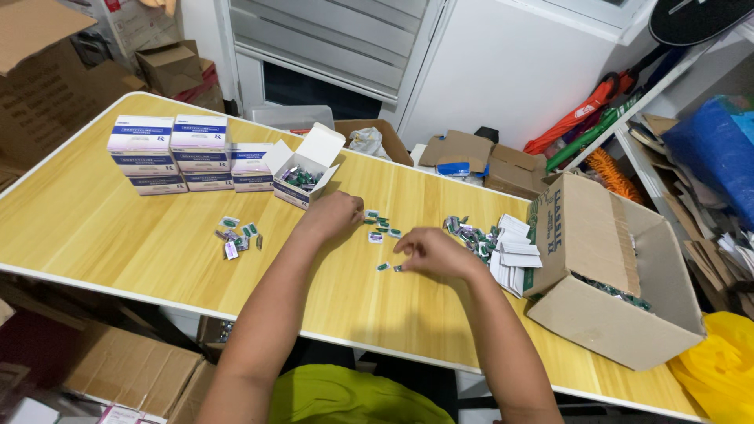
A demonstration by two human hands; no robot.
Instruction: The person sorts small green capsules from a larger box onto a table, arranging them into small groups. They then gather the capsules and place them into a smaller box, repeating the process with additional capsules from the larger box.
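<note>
I saw the left hand (336,213) curled, knuckles up, beside small green packets (379,225) on the wooden table (118,235); what it gripped, I couldn't tell. The right hand (432,253) pinched one packet (397,268) near the open box (302,171).

I see white-and-blue cartons (177,155) stacked at the table's far left, an open carton (305,166) beside them. Small green packets (380,227) lie scattered mid-table, white leaflets (514,251) touching a big brown box (609,275) at right.
</note>
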